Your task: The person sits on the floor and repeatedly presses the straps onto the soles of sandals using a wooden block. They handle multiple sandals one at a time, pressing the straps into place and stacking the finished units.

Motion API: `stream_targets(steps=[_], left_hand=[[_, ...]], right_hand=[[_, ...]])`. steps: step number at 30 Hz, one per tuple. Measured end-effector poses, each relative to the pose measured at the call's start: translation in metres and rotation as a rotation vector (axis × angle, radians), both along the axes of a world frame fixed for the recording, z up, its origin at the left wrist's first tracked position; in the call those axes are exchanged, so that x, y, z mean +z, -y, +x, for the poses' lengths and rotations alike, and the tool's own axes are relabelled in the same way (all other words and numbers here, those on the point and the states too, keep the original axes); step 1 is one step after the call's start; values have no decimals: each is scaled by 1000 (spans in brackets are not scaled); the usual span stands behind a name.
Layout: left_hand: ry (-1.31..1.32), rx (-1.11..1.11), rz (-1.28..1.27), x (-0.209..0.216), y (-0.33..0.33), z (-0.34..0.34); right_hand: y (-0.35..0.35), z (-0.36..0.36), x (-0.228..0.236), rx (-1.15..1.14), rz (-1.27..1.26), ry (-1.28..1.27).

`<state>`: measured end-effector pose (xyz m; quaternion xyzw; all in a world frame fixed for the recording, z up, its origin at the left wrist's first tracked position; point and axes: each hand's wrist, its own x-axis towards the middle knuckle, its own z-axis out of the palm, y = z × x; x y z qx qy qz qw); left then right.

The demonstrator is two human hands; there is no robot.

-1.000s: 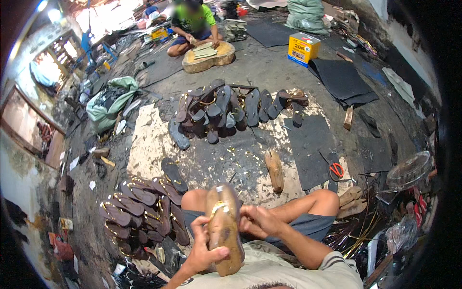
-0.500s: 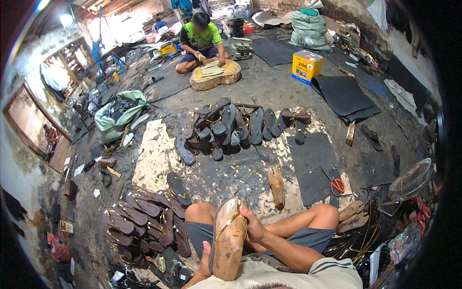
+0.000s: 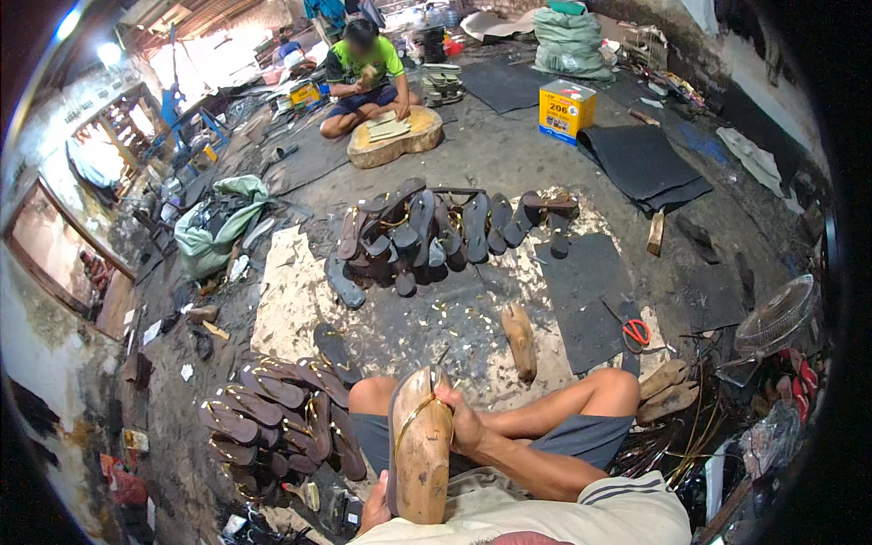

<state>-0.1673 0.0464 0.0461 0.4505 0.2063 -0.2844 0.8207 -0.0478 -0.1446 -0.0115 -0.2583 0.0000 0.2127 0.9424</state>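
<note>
A wooden shoe last (image 3: 429, 468) stands nearly upright in front of my body, with a dark-soled sandal (image 3: 393, 454) fitted against it. The sandal's thin gold strap (image 3: 411, 421) crosses the last near the toe end. My right hand (image 3: 461, 420) is closed around the upper right side of the last, thumb near the strap. Low on the left, my left hand (image 3: 373, 505) holds the sandal's heel end; its fingers are partly hidden behind the sole. A thin dark tip pokes up at the toe; I cannot make out what it is.
Finished-looking sandals with gold straps (image 3: 263, 406) lie piled at my left. More sandals (image 3: 422, 232) stand in a row ahead. Another last (image 3: 519, 343), orange-handled scissors (image 3: 636, 334) and a fan (image 3: 777, 318) are rightward. A co-worker (image 3: 368, 77) sits behind a wood block (image 3: 400, 150).
My hands and the last have shifted slightly left. A thin dark tip now shows above the toe. The co-worker has raised one hand from the wood block.
</note>
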Motion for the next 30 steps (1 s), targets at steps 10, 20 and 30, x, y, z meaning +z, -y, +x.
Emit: stream_targets(steps=[10, 20, 30], left_hand=[[532, -85, 130, 49, 18, 73], [666, 73, -94, 57, 53, 98], [488, -120, -590, 19, 87, 160]], right_hand=[[36, 41, 79, 463, -1099, 291], [22, -45, -12, 64, -216, 46], [39, -51, 62, 51, 410, -92]])
